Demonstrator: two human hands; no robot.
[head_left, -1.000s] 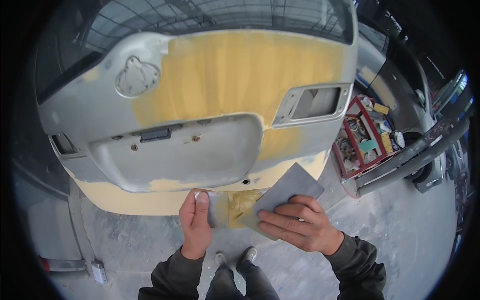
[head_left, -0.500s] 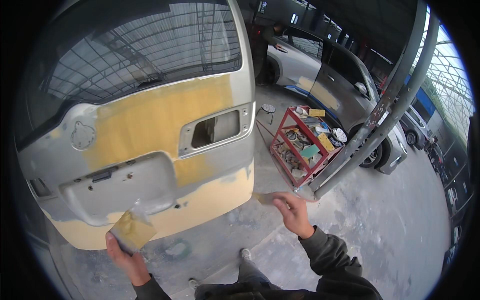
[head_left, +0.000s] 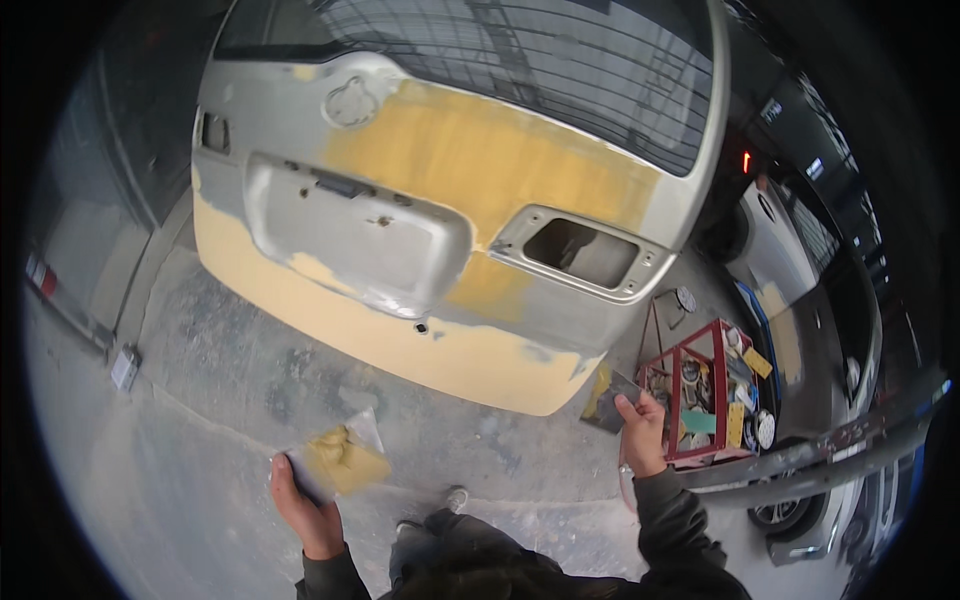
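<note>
1. Left hand (head_left: 310, 510) is gripping a flat board (head_left: 335, 462), grip clamped on its near edge, low left over the concrete floor (head_left: 200, 380).
2. The board is carrying a blob of yellow filler (head_left: 338, 452); it looks soft and sticky, so it is probably needing a level hold.
3. Right hand (head_left: 640, 435) is pinching a thin grey spreader (head_left: 612, 400), grip closed on its lower corner, just below the tailgate (head_left: 450, 230) edge.
4. The spreader looks light and slightly flexible; edges are best for holding.
5. A red cart (head_left: 705, 400) is standing just right of the right hand.
</note>
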